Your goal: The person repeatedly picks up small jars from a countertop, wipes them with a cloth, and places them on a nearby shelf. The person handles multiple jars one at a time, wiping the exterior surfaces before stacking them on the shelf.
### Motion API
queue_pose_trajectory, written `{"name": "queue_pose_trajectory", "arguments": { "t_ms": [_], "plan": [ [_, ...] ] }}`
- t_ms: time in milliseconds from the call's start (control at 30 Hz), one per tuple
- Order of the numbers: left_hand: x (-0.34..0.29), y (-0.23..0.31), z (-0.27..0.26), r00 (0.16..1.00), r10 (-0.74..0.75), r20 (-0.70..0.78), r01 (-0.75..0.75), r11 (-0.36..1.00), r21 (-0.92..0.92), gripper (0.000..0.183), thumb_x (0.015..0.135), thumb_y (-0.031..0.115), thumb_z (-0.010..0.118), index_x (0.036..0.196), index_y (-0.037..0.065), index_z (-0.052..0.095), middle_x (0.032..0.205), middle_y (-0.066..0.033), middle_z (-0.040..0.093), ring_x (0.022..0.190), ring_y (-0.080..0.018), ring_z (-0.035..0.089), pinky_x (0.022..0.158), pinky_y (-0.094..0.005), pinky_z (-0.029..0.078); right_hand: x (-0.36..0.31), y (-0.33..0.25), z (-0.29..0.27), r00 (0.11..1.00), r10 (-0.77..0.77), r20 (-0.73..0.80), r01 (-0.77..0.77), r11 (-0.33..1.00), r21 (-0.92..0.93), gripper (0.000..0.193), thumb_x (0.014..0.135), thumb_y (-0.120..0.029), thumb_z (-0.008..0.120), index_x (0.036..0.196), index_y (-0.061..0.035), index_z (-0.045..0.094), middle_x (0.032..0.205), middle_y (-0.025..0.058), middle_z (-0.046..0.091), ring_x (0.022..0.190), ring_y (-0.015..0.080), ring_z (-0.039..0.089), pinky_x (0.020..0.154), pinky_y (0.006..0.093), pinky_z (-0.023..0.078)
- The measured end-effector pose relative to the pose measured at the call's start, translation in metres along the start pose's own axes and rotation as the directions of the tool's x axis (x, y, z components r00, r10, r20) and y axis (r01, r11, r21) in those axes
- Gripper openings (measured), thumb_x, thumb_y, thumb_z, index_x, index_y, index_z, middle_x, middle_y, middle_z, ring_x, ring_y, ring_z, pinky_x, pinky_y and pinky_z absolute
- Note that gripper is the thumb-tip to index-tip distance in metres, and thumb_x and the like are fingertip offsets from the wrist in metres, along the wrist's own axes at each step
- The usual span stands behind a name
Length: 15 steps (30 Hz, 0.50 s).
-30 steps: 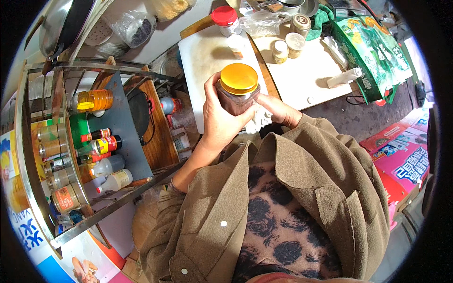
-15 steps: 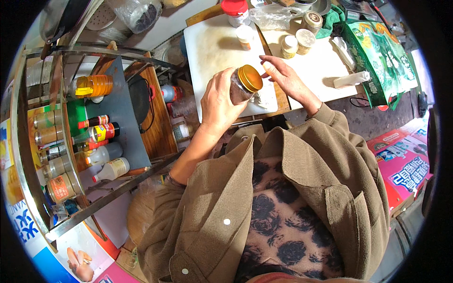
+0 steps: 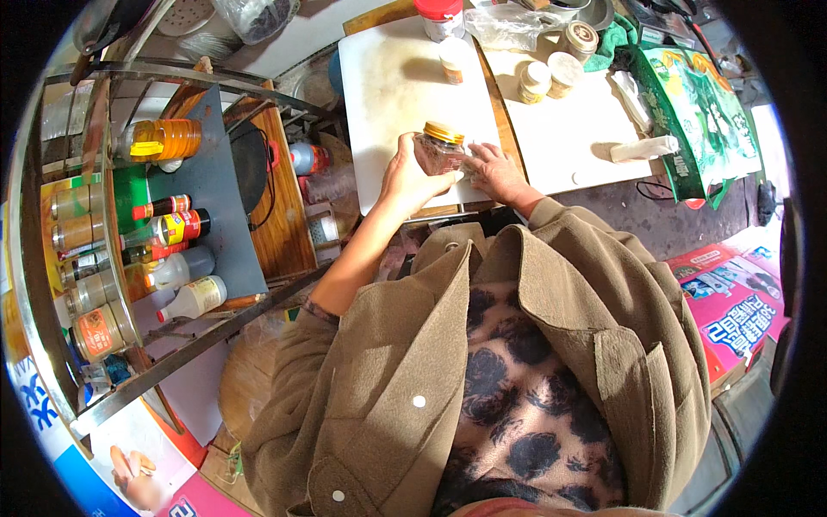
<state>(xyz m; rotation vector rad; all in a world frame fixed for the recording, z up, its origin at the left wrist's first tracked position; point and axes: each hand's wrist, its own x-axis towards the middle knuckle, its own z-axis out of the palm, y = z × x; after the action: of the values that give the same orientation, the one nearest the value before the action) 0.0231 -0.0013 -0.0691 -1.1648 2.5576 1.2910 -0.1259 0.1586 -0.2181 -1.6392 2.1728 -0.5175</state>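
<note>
Jar: glass spice jar with yellow lid, upper centre, over white cutting board.
Left hand: wrapped around jar body.
Right hand: fingers half-curled against jar's side.
Handling: likely rigid, smooth, breakable; best gripped around body.

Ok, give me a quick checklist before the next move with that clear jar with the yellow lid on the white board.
1. Clear glass jar with yellow lid upright: ok.
2. Left hand wrapped round the jar: ok.
3. Right hand beside the jar, touching it: ok.
4. Lid fully tight: cannot tell.
5. Jar's base resting on the white cutting board: cannot tell.
6. Small white-capped bottle standing apart from the jar: ok.
</note>
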Motion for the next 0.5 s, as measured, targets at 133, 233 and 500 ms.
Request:
{"name": "queue_pose_trajectory", "arguments": {
  "t_ms": [133,233,500],
  "plan": [
    [0.027,-0.053,0.039,0.99,0.132,-0.047,-0.139,0.973,-0.185,0.101,0.065,0.026,0.094,0.14,0.005,0.03,0.127,-0.0206,0.057,0.123,-0.0327,0.057,0.105,-0.0431,0.046,0.008,0.022,0.016,0.999,0.049,-0.021,-0.045,0.989,0.142,0.048,0.078,-0.016,0.076,0.124,-0.0116,0.067,0.128,0.012,0.062,0.116,0.0339,0.057,0.097,0.0443,0.049],
    [0.046,-0.088,0.08,0.975,0.195,-0.105,-0.221,0.817,-0.533,0.1,0.065,0.02,0.094,0.141,0.007,0.03,0.132,-0.0161,0.051,0.127,-0.0267,0.051,0.109,-0.0407,0.044,0.003,0.034,0.0,0.911,0.412,0.015,-0.298,0.633,0.714,0.033,0.089,-0.011,0.073,0.121,-0.0048,0.065,0.113,0.0134,0.069,0.099,0.0249,0.068,0.086,0.0353,0.055],
    [0.065,-0.124,0.127,0.977,0.154,-0.146,-0.211,0.787,-0.58,0.089,0.069,0.011,0.091,0.137,0.007,0.033,0.133,-0.0119,0.052,0.121,-0.0229,0.056,0.107,-0.0381,0.047,0.003,0.0,-0.069,0.886,0.348,-0.307,-0.157,0.847,0.509,0.026,0.087,-0.003,0.073,0.112,-0.0032,0.068,0.109,0.0142,0.069,0.103,0.0285,0.065,0.09,0.0379,0.054]
  ]
}}
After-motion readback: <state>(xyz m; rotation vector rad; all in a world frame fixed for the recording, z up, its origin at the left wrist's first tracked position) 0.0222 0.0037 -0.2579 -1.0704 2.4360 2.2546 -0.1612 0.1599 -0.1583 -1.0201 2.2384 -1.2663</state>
